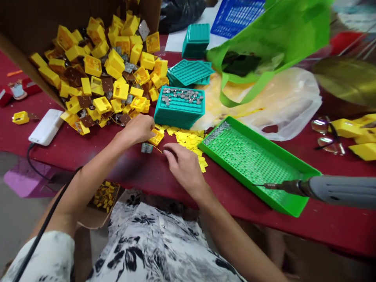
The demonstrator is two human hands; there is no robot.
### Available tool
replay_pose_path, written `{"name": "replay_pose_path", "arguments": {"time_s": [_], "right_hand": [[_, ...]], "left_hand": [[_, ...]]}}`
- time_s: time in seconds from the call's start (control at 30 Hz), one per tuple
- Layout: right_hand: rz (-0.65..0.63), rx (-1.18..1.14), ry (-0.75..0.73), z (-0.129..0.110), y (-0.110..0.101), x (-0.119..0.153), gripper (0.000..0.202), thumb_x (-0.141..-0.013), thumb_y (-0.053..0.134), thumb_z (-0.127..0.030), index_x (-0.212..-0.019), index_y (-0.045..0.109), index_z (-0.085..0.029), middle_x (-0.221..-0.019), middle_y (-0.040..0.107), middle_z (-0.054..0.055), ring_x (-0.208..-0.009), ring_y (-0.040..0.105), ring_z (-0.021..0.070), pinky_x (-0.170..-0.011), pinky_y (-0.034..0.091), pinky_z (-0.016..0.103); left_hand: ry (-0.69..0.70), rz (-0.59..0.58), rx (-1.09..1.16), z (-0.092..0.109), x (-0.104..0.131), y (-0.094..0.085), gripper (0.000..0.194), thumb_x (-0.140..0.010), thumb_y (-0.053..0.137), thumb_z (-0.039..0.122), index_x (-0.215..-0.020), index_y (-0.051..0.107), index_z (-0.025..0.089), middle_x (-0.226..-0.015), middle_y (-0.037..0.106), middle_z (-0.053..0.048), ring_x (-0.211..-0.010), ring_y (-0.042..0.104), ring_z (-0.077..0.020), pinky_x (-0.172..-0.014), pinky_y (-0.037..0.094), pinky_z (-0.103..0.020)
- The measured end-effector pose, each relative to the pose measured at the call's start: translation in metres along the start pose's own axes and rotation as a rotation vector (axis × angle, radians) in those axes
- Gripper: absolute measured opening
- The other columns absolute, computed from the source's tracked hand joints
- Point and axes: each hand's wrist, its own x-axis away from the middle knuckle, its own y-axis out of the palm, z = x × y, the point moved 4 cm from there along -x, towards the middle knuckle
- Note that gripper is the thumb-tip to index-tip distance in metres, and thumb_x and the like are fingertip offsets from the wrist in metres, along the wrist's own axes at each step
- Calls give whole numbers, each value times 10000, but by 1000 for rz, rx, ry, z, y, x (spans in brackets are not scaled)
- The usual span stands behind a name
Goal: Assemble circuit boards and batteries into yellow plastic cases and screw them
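Fingertips of the left hand (139, 128) bunched, closed on the upper left edge of a small yellow housing (156, 137). Right hand (185, 166): thumb and forefinger nearly together at the end of a thin wire (158, 148); actual pinch or just contact, can't tell.

Left to right: white power bank (46, 127) near the table edge, cable (37, 167) drooping off; snagged by the left arm, it could drag the bank down. Next, a heap of yellow housings (101, 66) spilling from a tipped carton, loosely piled; a forearm bump could send some sliding toward the work. Grey module (147, 147) sits just beside the housing, below the left hand, close to the near edge; a tug on the wire could skid it or strain a joint, if attached.

Housing is between the hands, directly in front of the person. Behind it, teal trays (179, 111) in a stack, loose metal discs (182, 95) on top: one knock scatters them. Flat yellow pieces (189, 141) right of the housing, easily swept by the right hand. Far right, screwdriver (337, 191) reaches over the green tray (261, 156); if it drops or swings, the studded contents get jolted.
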Motion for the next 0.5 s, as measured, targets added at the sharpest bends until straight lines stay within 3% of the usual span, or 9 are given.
{"name": "replay_pose_path", "arguments": {"time_s": [0.1, 0.23, 0.37, 0.5], "right_hand": [[2, -61, 60, 13, -6, 6, 172, -932, 538, -210, -983, 696, -166, -898, 724, 61, -792, 665, 174, -755, 498, 287], [28, -39, 100, 31, -9, 11, 164, -907, 569, -208, -904, 729, -175, -940, 695, 99, -893, 642, 221, -831, 496, 350], [32, -26, 92, 40, -15, 17, 196, -910, 556, -169, -947, 748, -180, -960, 685, 102, -929, 625, 224, -865, 491, 362], [-57, 14, 11, 37, -14, 19, 219, -931, 586, -193, -1073, 753, -189, -939, 672, 93, -908, 611, 216, -839, 482, 350]], "left_hand": [[44, -69, 34, 5, 4, 9, 300, -831, 653, 241, -1088, 775, 144, -990, 783, -100, -902, 711, -222, -777, 488, -291], [-28, 7, 52, 6, 4, 18, 303, -875, 603, 301, -1063, 772, 135, -1053, 779, -117, -973, 702, -233, -828, 492, -312], [-68, -19, 59, 11, 1, 23, 331, -829, 630, 232, -1115, 758, 125, -1035, 774, -119, -948, 700, -232, -829, 497, -323], [-53, -46, 87, 16, -1, 23, 358, -792, 601, 129, -1112, 760, 113, -981, 771, -115, -902, 698, -220, -806, 487, -313]]}}
